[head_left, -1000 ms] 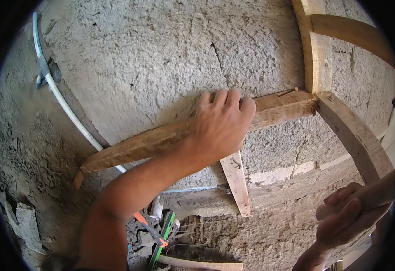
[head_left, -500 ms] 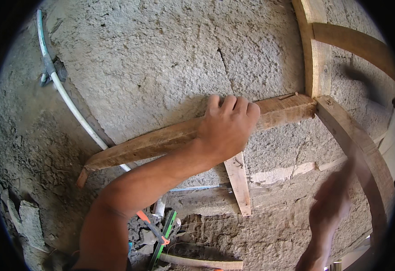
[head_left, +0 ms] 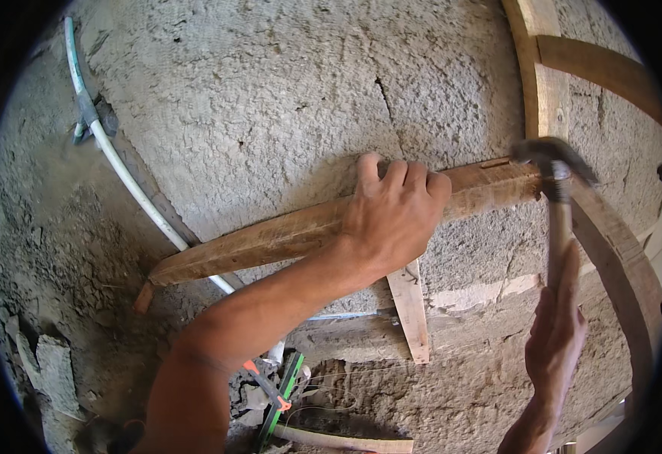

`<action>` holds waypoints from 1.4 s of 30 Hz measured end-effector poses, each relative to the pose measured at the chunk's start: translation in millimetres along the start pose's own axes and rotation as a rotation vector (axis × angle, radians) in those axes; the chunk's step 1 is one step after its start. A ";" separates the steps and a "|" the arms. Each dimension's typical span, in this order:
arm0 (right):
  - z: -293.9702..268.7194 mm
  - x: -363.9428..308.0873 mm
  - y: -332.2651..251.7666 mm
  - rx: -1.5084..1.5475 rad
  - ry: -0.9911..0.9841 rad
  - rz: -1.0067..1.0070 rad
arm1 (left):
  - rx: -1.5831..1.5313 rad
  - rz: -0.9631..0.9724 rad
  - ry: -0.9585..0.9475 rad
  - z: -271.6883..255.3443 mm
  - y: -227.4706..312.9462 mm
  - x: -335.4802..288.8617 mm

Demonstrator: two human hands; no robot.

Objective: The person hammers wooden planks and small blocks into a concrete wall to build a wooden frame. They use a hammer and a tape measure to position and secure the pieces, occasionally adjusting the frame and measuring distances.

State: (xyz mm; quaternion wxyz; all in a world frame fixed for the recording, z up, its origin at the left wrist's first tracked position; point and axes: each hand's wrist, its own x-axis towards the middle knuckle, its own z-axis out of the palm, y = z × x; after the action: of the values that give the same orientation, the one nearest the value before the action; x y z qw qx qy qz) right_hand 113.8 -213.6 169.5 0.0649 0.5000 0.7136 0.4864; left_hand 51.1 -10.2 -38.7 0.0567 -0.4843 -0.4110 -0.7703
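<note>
A long wooden beam (head_left: 270,240) runs across the rough wall from lower left to the right. My left hand (head_left: 399,210) is closed over its middle, knuckles up. In my right hand (head_left: 556,340) is a claw hammer (head_left: 559,227), gripped by its wooden handle. Its dark metal head lies over the beam's right end, where the beam meets an upright post (head_left: 544,91) and another timber (head_left: 622,265) going down to the right. The hammer head hides that joint; whether it touches the wood I cannot tell.
A short board (head_left: 409,314) hangs below the beam. A white pipe (head_left: 138,193) runs down the left side and passes behind the beam. Lower down are a green level (head_left: 279,401), an orange-and-grey tool (head_left: 270,390), a loose wooden strip (head_left: 346,440) and rubble (head_left: 54,371).
The hammer, a blur at upper right before, has come down and left onto the beam's right end. My left hand keeps its hold on the beam. The whole view has shifted slightly.
</note>
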 end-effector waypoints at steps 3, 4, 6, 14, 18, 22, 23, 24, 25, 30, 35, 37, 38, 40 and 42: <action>-3.1 -12.6 2.6 0.209 0.355 -0.066 | -0.019 -0.001 0.039 0.5 1.7 0.1; -4.9 -14.9 3.0 0.251 0.354 -0.035 | -0.023 0.000 0.051 0.6 2.1 0.0; -5.1 -16.5 3.4 0.198 0.289 -0.020 | -0.025 0.000 0.041 0.3 3.0 -0.7; -6.3 -7.1 8.2 0.369 0.465 -0.162 | -0.014 -0.001 0.074 0.2 2.2 0.2; 6.0 -12.9 12.7 0.466 0.519 -0.052 | -0.015 0.004 0.064 2.0 1.7 0.1; 9.9 -21.2 14.0 0.139 0.106 -0.003 | -0.036 -0.021 -0.010 2.1 1.2 -0.2; 8.8 -22.6 13.6 0.150 0.153 -0.061 | -0.061 -0.023 -0.034 1.7 1.6 -0.3; 10.4 -22.6 13.1 0.269 0.309 -0.076 | -0.063 -0.007 0.005 1.5 1.1 0.1; 9.5 -23.5 12.5 0.358 0.311 -0.029 | -0.060 0.007 0.052 1.3 1.0 0.3; 23.6 -13.3 14.4 0.190 0.069 0.025 | -0.041 0.002 0.013 1.2 0.6 -0.6; 22.3 -13.3 9.1 0.337 0.370 -0.111 | -0.074 0.010 0.025 1.0 -1.0 0.0; 23.9 -14.5 7.2 0.280 0.615 -0.208 | -0.063 0.017 0.075 1.1 -1.0 0.2; 28.1 -13.8 7.3 0.343 0.600 -0.250 | -0.069 0.020 0.092 1.1 -0.9 0.3; 35.1 -10.8 9.8 0.172 0.332 -0.265 | -0.049 0.005 0.058 0.5 -0.3 -0.1; 40.4 -7.9 13.0 0.040 -0.068 -0.035 | -0.038 -0.004 0.003 -0.4 0.6 -0.6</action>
State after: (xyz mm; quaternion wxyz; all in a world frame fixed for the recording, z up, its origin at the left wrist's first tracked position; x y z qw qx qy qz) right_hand 149.5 -193.9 155.3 0.0877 0.5050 0.7291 0.4535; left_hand 51.5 -11.0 -38.9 0.0469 -0.4833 -0.3972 -0.7787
